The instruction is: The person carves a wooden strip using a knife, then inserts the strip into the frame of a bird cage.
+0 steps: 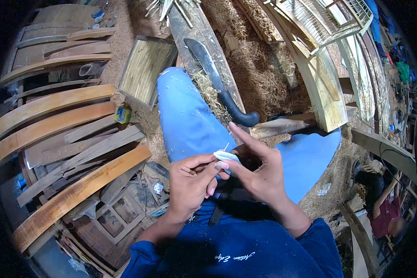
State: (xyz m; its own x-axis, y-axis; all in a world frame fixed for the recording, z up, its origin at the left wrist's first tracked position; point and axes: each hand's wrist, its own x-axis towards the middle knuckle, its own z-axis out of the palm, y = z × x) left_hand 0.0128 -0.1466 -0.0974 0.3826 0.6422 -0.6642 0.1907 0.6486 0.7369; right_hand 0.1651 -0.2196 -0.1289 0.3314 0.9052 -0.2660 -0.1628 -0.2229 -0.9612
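Note:
My left hand (187,183) and my right hand (266,178) meet in front of my body around a small white folded piece (226,156), which looks like paper or cloth. A thin pale sliver (226,147) sticks up from it. The left thumb and fingertips are pinched at its left end. My right thumb presses its lower edge, while the right index finger points up and away. Beyond my hands, a machete (206,62) with a black handle (236,110) rests on a narrow plank (220,51) strewn with shavings, between my blue-trousered legs.
Several curved wooden boards (78,183) lie stacked at the left. A wooden block (148,69) stands beside the plank. Large curved timbers (326,92) and a wire rack (331,23) are at the upper right. Another person in a red shirt (388,215) is at the far right. Shavings cover the ground.

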